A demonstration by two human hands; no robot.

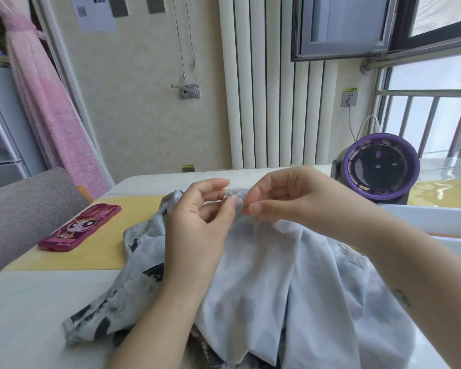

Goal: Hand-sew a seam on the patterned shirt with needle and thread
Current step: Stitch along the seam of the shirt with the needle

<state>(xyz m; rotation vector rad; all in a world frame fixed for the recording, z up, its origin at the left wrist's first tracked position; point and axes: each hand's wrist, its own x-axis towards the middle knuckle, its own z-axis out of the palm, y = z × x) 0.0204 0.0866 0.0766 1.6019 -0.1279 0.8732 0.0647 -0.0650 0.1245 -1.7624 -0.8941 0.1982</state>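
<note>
The pale grey shirt point(272, 283) with dark printed patches lies bunched on the table, turned inside out, its top edge lifted up between both hands. My left hand point(200, 225) pinches that raised fold between thumb and fingers. My right hand point(285, 195) pinches the fabric edge just to the right of it, thumb and forefinger pressed together. The needle and thread are too small to make out; a faint glint shows by my left fingertips.
A pink cartoon phone case point(80, 227) lies on a yellow mat point(96, 249) at the left. A purple desk fan point(378, 169) stands at the back right, near a white box edge point(437, 219). A grey chair back point(24, 206) sits at the left of the white table point(24, 315).
</note>
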